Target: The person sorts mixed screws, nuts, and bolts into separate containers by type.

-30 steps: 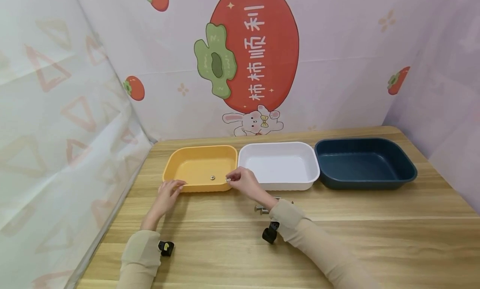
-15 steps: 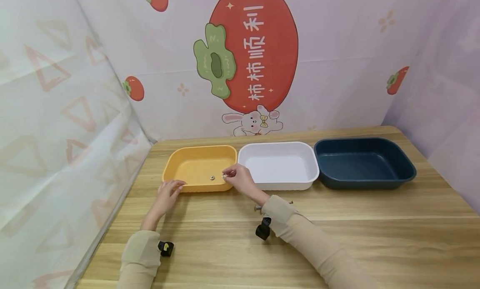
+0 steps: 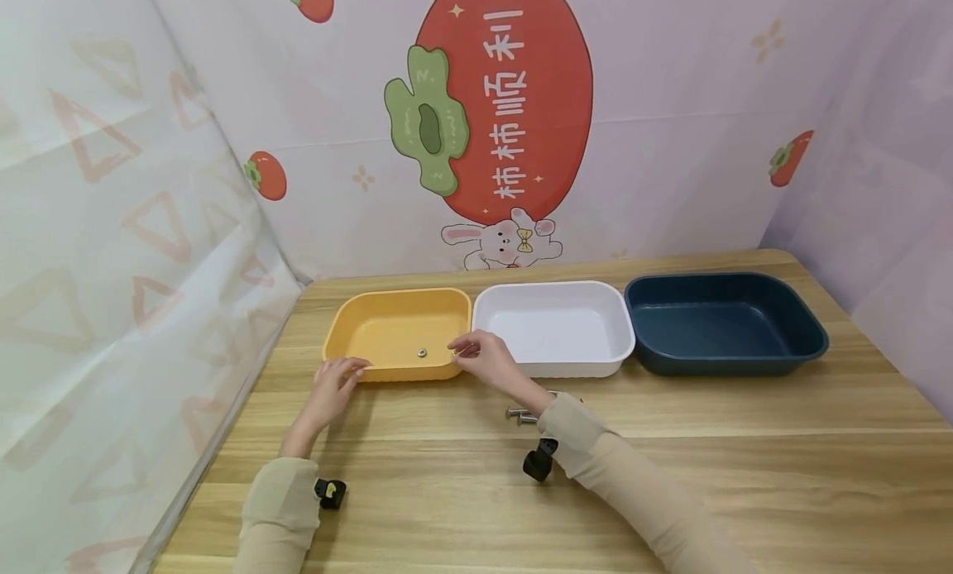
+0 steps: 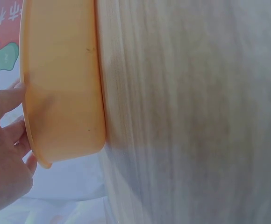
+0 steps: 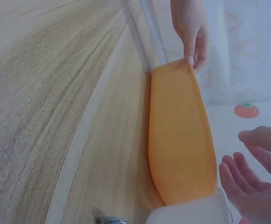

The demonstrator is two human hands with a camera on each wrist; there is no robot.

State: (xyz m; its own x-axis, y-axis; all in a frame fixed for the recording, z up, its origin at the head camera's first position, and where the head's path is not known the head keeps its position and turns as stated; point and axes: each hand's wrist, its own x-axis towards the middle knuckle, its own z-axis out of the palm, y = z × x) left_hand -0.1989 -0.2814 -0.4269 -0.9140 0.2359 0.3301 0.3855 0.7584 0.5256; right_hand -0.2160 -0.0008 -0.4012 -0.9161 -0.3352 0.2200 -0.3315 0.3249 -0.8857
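A yellow tray [image 3: 405,374] stands at the left of the tabletop, with a small metal nut [image 3: 422,353] lying inside. My left hand [image 3: 331,389] holds the tray's rim at its front left corner; the left wrist view shows the thumb and fingers around that rim. Over the tray's front right corner is my right hand [image 3: 487,361]. Its thumb and fingers stand apart in the right wrist view, with nothing visible between them. A small shiny spot shows by its fingertips in the head view, too small to identify surely.
A white tray [image 3: 554,370] adjoins the yellow one, and a dark blue tray [image 3: 730,365] stands farther right. Several metal bolts [image 3: 527,419] lie on the wooden table [image 3: 432,483] before the white tray, partly hidden by my right wrist. Printed cloth hangs behind.
My right hand reached slightly left over the yellow tray with a small metal nut, then drew back right; its fingers are now apart. My left hand stays on the rim.
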